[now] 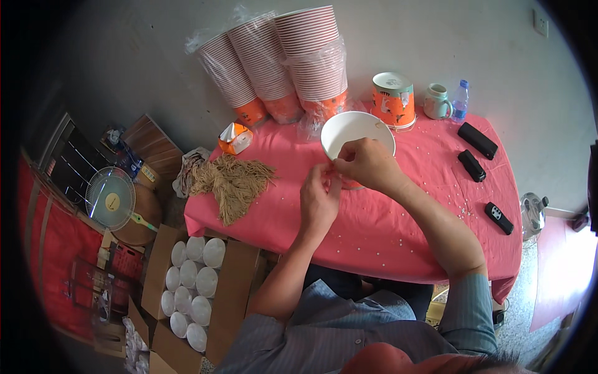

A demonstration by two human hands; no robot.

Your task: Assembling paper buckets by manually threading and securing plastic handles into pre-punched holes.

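Observation:
A white paper bucket [349,128] with orange on its outside stands open-end up in front of me. My right hand [369,163] reaches over its near rim, fingers pinched together. Against the near-left side of the bucket, my left hand [321,193] has its fingers curled, with its fingertips close to those of the right. What lies between the fingers of either hand is hidden or too small to make out. A short bit of brownish cord shows at the bucket's right inner rim. To the left lies a bundle of beige cords [233,184].
Behind stand tall stacks of paper buckets [311,56] in clear plastic. An upside-down orange bucket [392,103], mug [436,101] and bottle [460,103] are at the back right. Dark objects [477,141] lie along the right. A carton [230,280] holds white cups at lower left.

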